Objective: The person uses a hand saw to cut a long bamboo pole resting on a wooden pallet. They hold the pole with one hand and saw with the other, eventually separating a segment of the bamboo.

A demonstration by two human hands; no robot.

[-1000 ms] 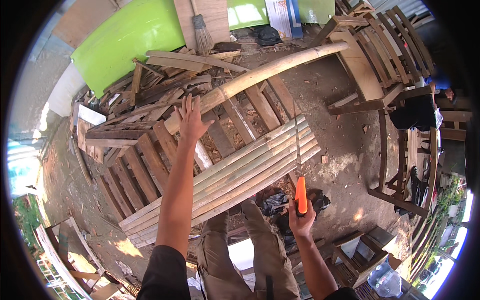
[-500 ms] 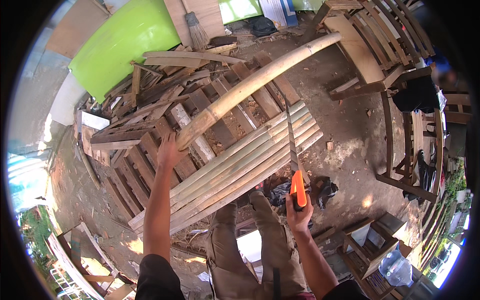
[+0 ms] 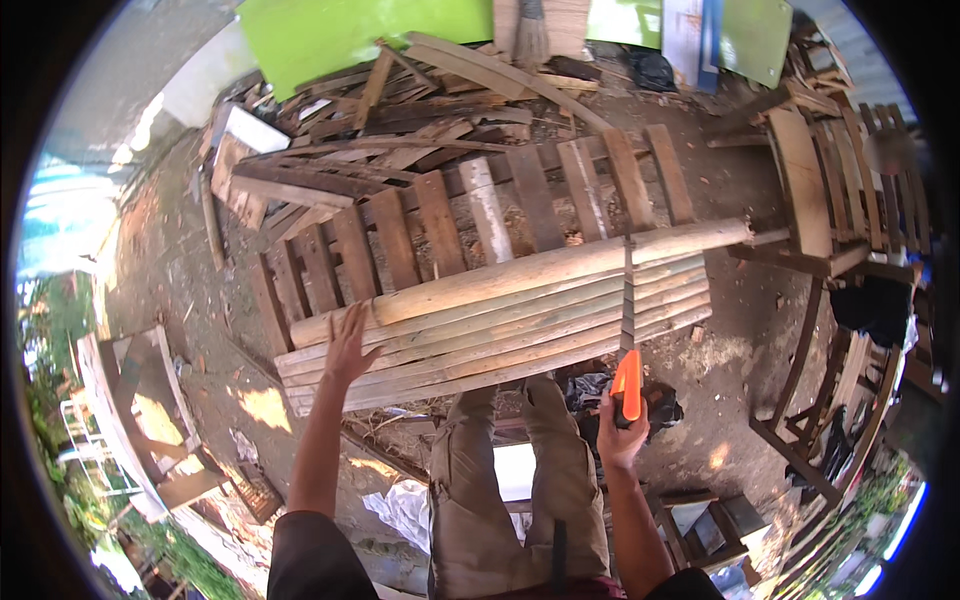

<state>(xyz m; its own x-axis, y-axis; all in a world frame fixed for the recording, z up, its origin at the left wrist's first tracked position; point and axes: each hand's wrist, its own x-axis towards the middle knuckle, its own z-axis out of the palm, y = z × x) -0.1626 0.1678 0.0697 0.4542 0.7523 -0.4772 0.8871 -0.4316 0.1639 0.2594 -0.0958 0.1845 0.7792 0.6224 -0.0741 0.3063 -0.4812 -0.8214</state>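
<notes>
A thick pale bamboo pole (image 3: 480, 288) lies along the back edge of a row of split bamboo strips (image 3: 480, 342), set side by side on a slatted wooden frame. My left hand (image 3: 347, 350) is open with its fingers spread, the fingertips at the pole's left end. In my right hand (image 3: 620, 435) is a handsaw (image 3: 628, 385), gripped by its orange and black handle. The dark blade points away from me, passing over the strips, and its tip reaches the pole near the right end. Whether the teeth touch the pole, I cannot tell.
Behind the slats (image 3: 435, 222) lies a heap of scrap wood (image 3: 420, 130), with a green panel (image 3: 360, 40) beyond. Wooden chair-like frames (image 3: 800, 190) stand at the right. Black plastic (image 3: 660, 410) lies on the dirt floor beside the strips, near the saw.
The bamboo pole has come down from a raised slant to lie alongside the strips. My left hand has loosened from its end and spread. The saw stays in my right hand.
</notes>
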